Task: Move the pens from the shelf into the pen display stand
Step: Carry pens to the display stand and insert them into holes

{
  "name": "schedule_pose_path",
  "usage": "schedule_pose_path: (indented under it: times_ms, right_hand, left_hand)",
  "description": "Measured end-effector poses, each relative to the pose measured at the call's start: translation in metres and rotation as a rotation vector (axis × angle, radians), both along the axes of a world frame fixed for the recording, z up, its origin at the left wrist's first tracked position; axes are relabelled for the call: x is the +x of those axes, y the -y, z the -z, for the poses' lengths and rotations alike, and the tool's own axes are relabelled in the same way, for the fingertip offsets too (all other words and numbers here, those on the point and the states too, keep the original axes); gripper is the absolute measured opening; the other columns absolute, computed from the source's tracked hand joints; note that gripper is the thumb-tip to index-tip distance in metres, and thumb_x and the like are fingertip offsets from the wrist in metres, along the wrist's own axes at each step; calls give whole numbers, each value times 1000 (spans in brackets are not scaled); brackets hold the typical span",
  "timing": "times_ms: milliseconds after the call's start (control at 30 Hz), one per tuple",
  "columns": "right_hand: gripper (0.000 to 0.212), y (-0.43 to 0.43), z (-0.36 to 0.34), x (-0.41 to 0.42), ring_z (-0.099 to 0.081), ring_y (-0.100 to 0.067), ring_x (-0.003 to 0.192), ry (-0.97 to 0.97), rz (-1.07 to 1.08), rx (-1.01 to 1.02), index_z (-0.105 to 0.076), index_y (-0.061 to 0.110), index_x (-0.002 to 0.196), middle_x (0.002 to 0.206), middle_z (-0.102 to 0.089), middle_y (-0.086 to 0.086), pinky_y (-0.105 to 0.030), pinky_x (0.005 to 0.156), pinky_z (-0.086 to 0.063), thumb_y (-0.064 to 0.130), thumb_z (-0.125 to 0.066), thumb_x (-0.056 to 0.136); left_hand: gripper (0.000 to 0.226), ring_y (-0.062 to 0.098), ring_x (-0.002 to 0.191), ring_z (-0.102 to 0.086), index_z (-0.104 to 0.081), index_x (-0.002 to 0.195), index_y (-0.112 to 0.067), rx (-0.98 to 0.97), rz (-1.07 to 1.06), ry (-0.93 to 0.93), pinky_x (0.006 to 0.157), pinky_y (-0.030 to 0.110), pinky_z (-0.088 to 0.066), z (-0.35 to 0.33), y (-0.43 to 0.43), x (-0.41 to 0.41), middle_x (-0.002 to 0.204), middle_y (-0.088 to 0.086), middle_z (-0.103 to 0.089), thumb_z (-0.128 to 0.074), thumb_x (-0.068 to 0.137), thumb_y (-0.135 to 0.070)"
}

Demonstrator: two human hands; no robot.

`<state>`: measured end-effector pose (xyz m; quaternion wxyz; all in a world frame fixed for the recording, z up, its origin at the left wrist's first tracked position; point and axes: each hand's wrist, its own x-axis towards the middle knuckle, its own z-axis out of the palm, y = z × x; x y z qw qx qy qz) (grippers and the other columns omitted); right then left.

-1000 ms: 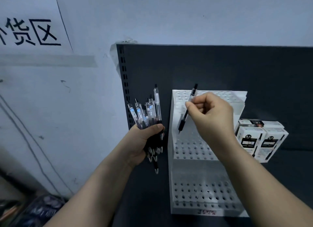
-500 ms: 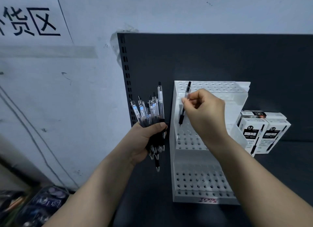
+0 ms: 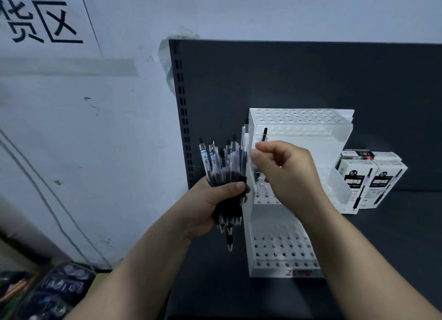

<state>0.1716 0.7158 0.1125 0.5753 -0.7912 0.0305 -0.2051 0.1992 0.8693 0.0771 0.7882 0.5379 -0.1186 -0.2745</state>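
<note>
One pen upright at the stand, the rest bunched in the left hand

Half a second ago the right hand [image 3: 287,176] held a single pen [image 3: 264,134] slanted in front of the pen display stand [image 3: 299,119]. Now that pen stands upright at the stand's left side, with only its black top showing above the curled fingers [image 3: 270,145]. I cannot tell whether they pinch it or merely hide it. The left hand [image 3: 205,205] is as it was, its fingers wrapped round a bundle of pens [image 3: 222,171], tips down, just left of the stand. The right hand and forearm cover much of the middle tier. Just right of the stand sit white pen boxes [image 3: 354,178]. All rest on a dark shelf [image 3: 394,236] with a dark back panel [image 3: 311,80]. The pale wall [image 3: 119,140] carries a paper sign [image 3: 43,21], and packaged goods [image 3: 55,293] lie at lower left.
</note>
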Motion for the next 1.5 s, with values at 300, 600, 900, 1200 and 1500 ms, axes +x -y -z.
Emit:
schedule_pose_path:
  times_ms: [300, 600, 900, 1200, 1500]
  right_hand:
    - [10, 4, -6, -2, -59, -12, 60, -221, -241, 399, -69, 14, 91, 69, -66, -1, -21, 56, -48, 7, -65, 85]
    - [9, 7, -11, 1, -63, -12, 56, -147, -291, 599, -64, 6, 79, 70, -71, -8, -20, 53, -53, 13, -67, 75]
    - [14, 19, -13, 14, -68, -18, 63, 275, 232, 23, -67, 21, 70, 65, -68, 0, -35, 66, -58, 17, -75, 81]
    - [23, 13, 23, 28, -62, -21, 61, 115, 279, -312, -67, 11, 68, 59, -64, 0, -42, 65, -53, 27, -71, 83]
    - [22, 9, 18, 9, -56, -5, 63, 73, 334, -310, -67, 19, 78, 64, -59, 11, -21, 62, -45, 41, -72, 81]
  left_hand:
    - [37, 16, 67, -64, -72, 83, -10, -62, 231, -60, 64, 29, -55, 12, -8, 6, 79, 6, -67, -89, 54, -25]
    - [28, 16, 64, -64, -71, 81, -7, -123, 210, -200, 61, 29, -55, 15, -9, 8, 75, 6, -66, -85, 63, -22]
    - [8, 15, 64, -67, -64, 91, -5, -39, -218, -93, 57, 24, -55, 10, 3, 6, 70, 5, -69, -57, 90, -8]
    - [9, 15, 64, -68, -66, 92, -8, -26, -234, -97, 54, 25, -54, 11, 2, 1, 66, 1, -68, -59, 87, -6]
    - [20, 13, 67, -69, -63, 89, -2, -25, -196, -28, 56, 25, -54, 16, 0, -4, 71, 3, -70, -69, 73, -14]
